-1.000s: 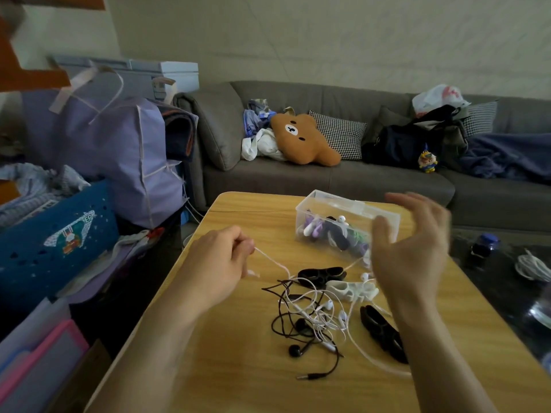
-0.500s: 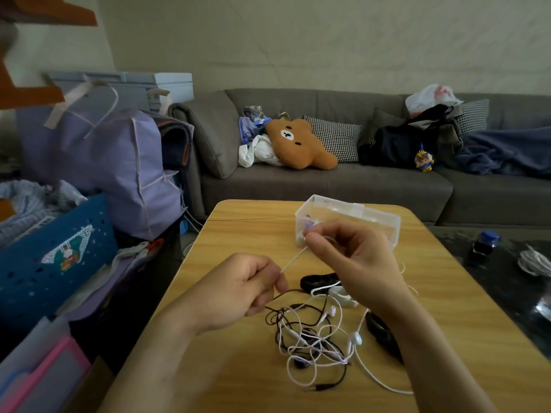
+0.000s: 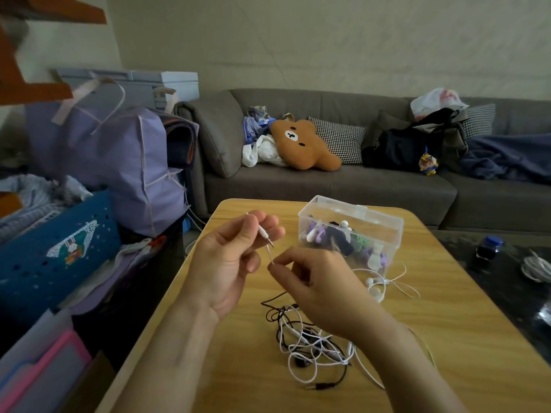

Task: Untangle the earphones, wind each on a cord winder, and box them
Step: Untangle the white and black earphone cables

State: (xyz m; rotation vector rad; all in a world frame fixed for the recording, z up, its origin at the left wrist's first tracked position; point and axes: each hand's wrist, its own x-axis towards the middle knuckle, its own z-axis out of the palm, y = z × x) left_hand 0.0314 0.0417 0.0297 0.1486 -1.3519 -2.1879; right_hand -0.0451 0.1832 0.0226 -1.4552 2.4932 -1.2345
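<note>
The left hand (image 3: 229,263) is raised above the light wooden desk (image 3: 244,380) with the palm turned toward the camera. Its fingers are curled, and the white earphone plug with a metal tip (image 3: 265,235) is pinched between the thumb and the fingertips. The right hand (image 3: 316,289) is held just beside the left hand, lower and nearer the camera. The thin white earphone cord (image 3: 270,257) is pinched between its thumb and forefinger directly below the plug; the remaining fingers are curled inward. A short, nearly straight length of cord is stretched between the two hands.

Below the right hand, a tangled heap of white and black earphone cords (image 3: 310,350) is lying on the desk, with a black jack plug (image 3: 323,385) protruding at its near edge. A pair of white earbuds (image 3: 374,289) with loose cord is lying to the right of the right hand, near the clear plastic rectangular box (image 3: 384,231). The box is standing open-topped on the far part of the desk, and purple, black, green and white wound items are contained in it.

Beyond the desk, a grey fabric sofa (image 3: 328,186) is placed against the wall, and a brown bear-shaped cushion (image 3: 301,144) is resting on it. A lilac fabric storage bag (image 3: 119,162) and a blue perforated plastic crate (image 3: 44,257) are located to the left of the desk.
</note>
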